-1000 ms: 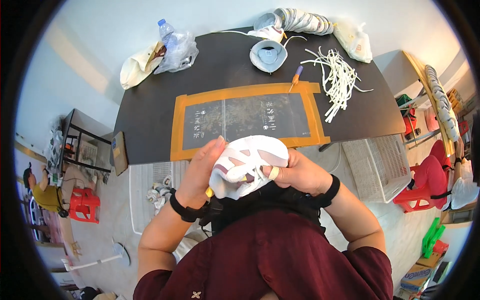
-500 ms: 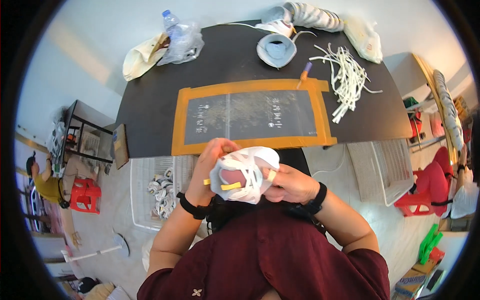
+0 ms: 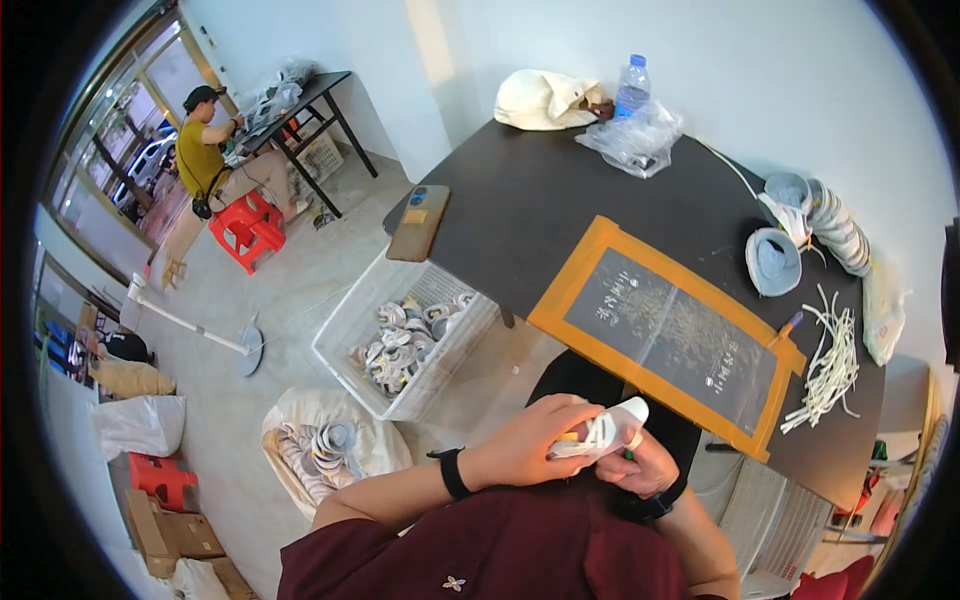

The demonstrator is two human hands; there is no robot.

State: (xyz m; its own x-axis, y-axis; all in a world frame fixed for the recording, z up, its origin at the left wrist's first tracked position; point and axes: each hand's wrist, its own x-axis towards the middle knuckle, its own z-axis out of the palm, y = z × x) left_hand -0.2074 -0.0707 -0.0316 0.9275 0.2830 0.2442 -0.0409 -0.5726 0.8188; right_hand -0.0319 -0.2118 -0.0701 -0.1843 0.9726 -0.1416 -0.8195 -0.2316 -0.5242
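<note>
In front of my body I hold a small white lace-up shoe upper (image 3: 603,432) with a yellow tab. My left hand (image 3: 535,437) is wrapped round its opening end. At the other end my right hand (image 3: 645,464) is closed beside it, with a bit of white lace at the fingers. A small green thing (image 3: 628,455) shows in that hand; its kind is hidden. Just beyond my hands lies a dark work panel (image 3: 668,338) edged with orange tape. A bundle of white laces (image 3: 826,362) rests to its right.
Grey-lined uppers (image 3: 774,262) and a bottle (image 3: 632,88) stand at the table's back. A phone (image 3: 418,222) lies on its left edge. Below are a white crate (image 3: 345,345) of uppers and a cloth sack (image 3: 380,440). A person (image 3: 205,150) sits far left.
The view has turned to the left, so the table now appears on the right. The shoe upper has been tilted, with its opening now mostly covered by my left hand.
</note>
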